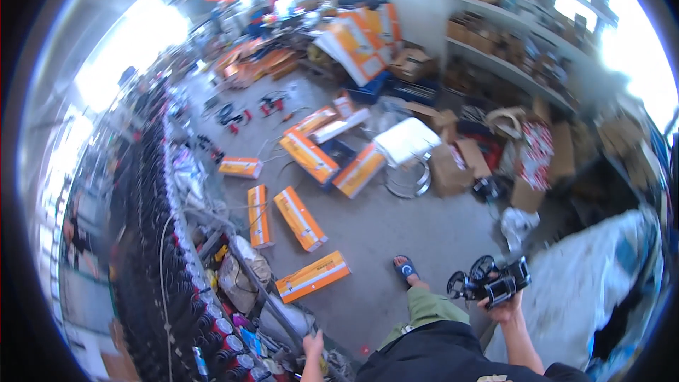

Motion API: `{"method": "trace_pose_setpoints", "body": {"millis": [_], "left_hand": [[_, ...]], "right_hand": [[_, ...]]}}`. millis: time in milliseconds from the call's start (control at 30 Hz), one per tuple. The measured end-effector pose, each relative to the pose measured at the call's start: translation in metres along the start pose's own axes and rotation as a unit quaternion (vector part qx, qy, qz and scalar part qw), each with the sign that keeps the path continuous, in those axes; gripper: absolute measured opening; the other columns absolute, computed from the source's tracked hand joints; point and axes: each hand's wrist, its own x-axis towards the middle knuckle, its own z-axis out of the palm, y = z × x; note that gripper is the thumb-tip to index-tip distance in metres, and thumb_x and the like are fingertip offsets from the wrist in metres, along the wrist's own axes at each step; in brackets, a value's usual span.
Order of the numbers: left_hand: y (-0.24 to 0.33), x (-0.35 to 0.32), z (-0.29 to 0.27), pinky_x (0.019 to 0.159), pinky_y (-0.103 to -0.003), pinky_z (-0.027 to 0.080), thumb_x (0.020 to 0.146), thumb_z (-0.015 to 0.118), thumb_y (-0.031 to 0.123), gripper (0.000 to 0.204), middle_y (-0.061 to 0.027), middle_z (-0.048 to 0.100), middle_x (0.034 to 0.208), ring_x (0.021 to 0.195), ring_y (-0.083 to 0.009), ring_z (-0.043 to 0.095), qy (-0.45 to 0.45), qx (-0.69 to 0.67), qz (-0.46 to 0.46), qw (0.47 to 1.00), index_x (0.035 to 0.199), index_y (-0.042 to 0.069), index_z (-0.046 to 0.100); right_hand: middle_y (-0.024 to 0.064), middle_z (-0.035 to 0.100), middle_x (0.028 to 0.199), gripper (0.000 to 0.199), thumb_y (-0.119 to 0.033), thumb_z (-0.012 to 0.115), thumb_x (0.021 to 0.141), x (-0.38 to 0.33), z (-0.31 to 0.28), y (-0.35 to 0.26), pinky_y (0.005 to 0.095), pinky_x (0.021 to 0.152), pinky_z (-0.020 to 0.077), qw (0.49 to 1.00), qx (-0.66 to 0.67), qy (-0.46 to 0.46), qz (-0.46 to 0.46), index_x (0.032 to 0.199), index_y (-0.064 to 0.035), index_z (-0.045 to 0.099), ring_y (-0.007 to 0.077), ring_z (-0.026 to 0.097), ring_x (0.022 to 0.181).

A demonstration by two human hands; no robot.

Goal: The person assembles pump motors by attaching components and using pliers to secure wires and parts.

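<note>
A black device with two round, spoked wheel-like parts (503, 284) rests in my right hand (503, 309), whose fingers wrap round it from below at the lower right. What kind of device it is, I cannot tell. At the lower middle my left hand (312, 344) is closed at the lower end of a dark rail (265, 290); it seems to grip this rail, though its fingers are small and partly hidden. Plastic bags (244, 276) hang beside the rail. Further left stands a long rack (152, 191) of dark, closely set parts.
Several orange and white boxes (312, 277) lie on the grey floor (389, 223). Opened cartons (453, 170), a white sheet (408, 141) and metal rings (417, 182) are further off. Loaded shelves (506, 53) stand back right. A pale tarp (587, 269) covers something at right.
</note>
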Motion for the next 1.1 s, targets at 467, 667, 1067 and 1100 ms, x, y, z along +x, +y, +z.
{"method": "trace_pose_setpoints", "body": {"millis": [467, 667, 1067, 1100], "left_hand": [[0.124, 0.153, -0.033, 0.074, -0.044, 0.052, 0.081, 0.081, 0.039, 0.047, -0.0175, 0.071, 0.088, 0.081, -0.0310, 0.068, 0.072, -0.153, -0.293, 0.941, 0.093, -0.005, 0.070], [0.147, 0.294, -0.021, 0.067, -0.042, 0.051, 0.082, 0.081, 0.036, 0.041, -0.0140, 0.069, 0.080, 0.072, -0.0269, 0.066, 0.058, -0.244, -0.318, 0.914, 0.086, -0.003, 0.069], [0.192, 0.550, -0.095, 0.076, -0.049, 0.054, 0.084, 0.076, 0.042, 0.048, -0.0267, 0.072, 0.086, 0.088, -0.0419, 0.072, 0.048, -0.150, -0.198, 0.967, 0.095, -0.004, 0.073], [0.212, 0.583, -0.114, 0.078, -0.051, 0.054, 0.084, 0.074, 0.046, 0.051, -0.0300, 0.071, 0.087, 0.091, -0.0471, 0.071, 0.017, -0.124, -0.196, 0.972, 0.092, -0.004, 0.073]], "right_hand": [[0.0057, 0.070, 0.100, 0.062, -0.077, 0.052, 0.081, 0.334, 0.382, 0.096, 0.0400, 0.064, 0.0503, 0.976, -0.116, -0.007, 0.184, 0.098, -0.0199, 0.071, 0.0246, 0.061, 0.088], [0.0040, 0.067, 0.093, 0.065, -0.080, 0.046, 0.084, 0.496, 0.473, 0.162, 0.0399, 0.063, 0.0482, 0.959, -0.167, 0.091, 0.210, 0.095, -0.0189, 0.066, 0.0239, 0.061, 0.084], [-0.0004, 0.067, 0.100, 0.056, -0.076, 0.058, 0.084, 0.683, 0.488, 0.200, 0.0470, 0.083, 0.0446, 0.875, -0.312, 0.345, 0.133, 0.097, -0.0229, 0.068, 0.0239, 0.060, 0.095], [-0.0001, 0.067, 0.098, 0.056, -0.076, 0.057, 0.085, 0.693, 0.491, 0.209, 0.0470, 0.082, 0.0449, 0.851, -0.349, 0.368, 0.139, 0.095, -0.0221, 0.068, 0.0242, 0.061, 0.095]]}}
